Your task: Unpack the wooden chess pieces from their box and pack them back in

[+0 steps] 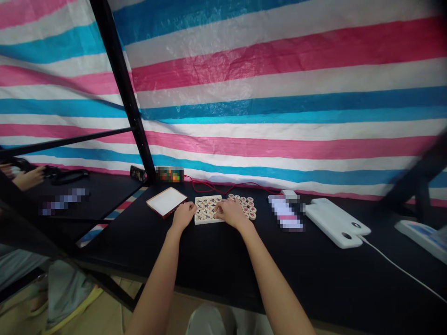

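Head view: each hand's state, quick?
Left hand: curled at the tray's edge; grip cannot be told.
Right hand: over the pieces; whether holding one cannot be told.

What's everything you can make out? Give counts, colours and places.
Tray: 1, white, centre
Black-marked discs: several, cream, in tray
Red-marked discs: many, cream, beside tray
Shallow box: 1, white inside, left
Tables: 2, black, centre, left
Frame: 1, black, left
Sheeting: striped pink, blue, white, behind
Pixelated items: 3, multicoloured, back, right, left
Cables: uncounted, red, back
Block: 1, white, right
Lobed device: 1, white, right
Cord: 1, white, right
Blurred stand: 1, black, far right
Screen: 1, dark, back left
Co-worker's hand: 1, bare, far left
Left hand: 1, bare, at tray
Right hand: 1, bare, over tray
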Tool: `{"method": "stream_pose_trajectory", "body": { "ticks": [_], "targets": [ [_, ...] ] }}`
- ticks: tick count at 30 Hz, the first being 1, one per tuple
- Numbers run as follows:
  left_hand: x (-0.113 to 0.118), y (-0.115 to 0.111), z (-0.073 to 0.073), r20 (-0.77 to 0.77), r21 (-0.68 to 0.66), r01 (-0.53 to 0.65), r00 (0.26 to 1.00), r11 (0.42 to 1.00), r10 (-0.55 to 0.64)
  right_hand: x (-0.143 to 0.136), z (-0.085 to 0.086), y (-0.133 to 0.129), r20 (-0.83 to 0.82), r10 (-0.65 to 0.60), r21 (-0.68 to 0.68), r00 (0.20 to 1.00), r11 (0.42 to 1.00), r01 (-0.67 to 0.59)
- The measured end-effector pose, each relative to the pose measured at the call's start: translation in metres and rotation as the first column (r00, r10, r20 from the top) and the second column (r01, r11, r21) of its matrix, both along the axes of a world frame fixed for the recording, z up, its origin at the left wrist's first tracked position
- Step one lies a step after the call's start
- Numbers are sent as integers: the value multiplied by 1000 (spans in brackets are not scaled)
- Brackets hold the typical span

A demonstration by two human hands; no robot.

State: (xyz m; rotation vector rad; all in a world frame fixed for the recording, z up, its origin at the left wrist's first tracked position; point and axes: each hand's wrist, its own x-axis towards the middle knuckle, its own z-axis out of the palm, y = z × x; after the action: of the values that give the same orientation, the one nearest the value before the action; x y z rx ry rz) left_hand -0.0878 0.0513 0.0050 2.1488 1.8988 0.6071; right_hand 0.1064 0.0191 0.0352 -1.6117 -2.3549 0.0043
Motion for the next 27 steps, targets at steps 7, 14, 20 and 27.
{"method": "stream_pose_trajectory", "body": {
  "ticks": [7,14,20,27],
  "targets": [
    [-1,2,-2,-11,9,6,1000,1000,-6,9,11,-1,32,-132,-44,991,990,133],
    [-2,5,-6,-12,17,8,1000,1000,-7,8,11,-1,55,-128,-76,990,988,132],
    [-2,4,-6,-19,20,5,1000,1000,-5,3,9,-2,54,-101,-115,993,988,107],
    [-1,3,-4,-26,11,2,1000,1000,-2,9,13,-2,77,-140,-134,987,980,150]
  ]
}}
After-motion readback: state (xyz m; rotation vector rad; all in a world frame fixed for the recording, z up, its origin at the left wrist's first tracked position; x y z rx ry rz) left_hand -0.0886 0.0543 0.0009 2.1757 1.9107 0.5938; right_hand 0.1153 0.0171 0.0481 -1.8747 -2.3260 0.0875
